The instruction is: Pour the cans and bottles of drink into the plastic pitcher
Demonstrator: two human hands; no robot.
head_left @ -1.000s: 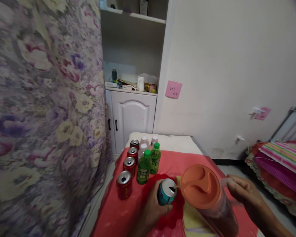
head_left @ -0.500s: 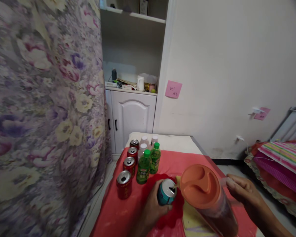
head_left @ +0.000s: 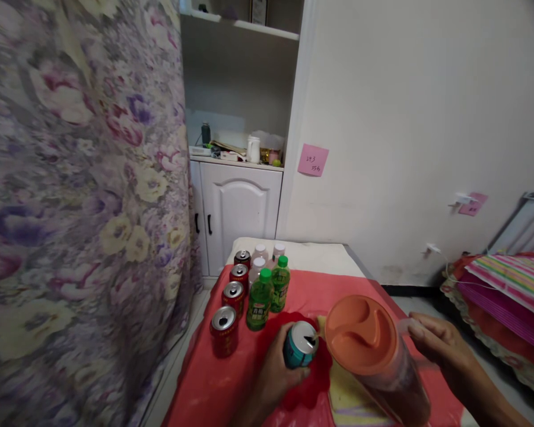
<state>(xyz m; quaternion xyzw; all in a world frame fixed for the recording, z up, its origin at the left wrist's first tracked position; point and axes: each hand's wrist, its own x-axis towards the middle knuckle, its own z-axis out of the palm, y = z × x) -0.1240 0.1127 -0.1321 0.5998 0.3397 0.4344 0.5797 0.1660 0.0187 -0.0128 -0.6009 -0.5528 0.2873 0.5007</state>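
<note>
My left hand [head_left: 278,367] is wrapped round a teal drink can [head_left: 299,350] with a silver top and an open mouth. In my right hand [head_left: 436,338] is the handle of a clear pitcher [head_left: 394,382] with an orange lid [head_left: 360,334]. The pitcher tilts left, its spout at the can's opening, and dark liquid shows inside it. A thin stream seems to run from spout to can. Under the can lies a red scalloped plate [head_left: 300,397]. A folded yellow cloth [head_left: 351,397] is beneath the pitcher.
Left of the plate stand two green bottles [head_left: 258,305], several dark red cans [head_left: 224,335] and white-capped clear bottles [head_left: 260,254]. They rest on a table with a red cover [head_left: 200,379]. A floral curtain [head_left: 84,196] hangs at left; a bed [head_left: 511,296] is at right.
Almost nothing differs. Both hands, the can and the tilted pitcher hold the same positions; the view shifts very slightly.
</note>
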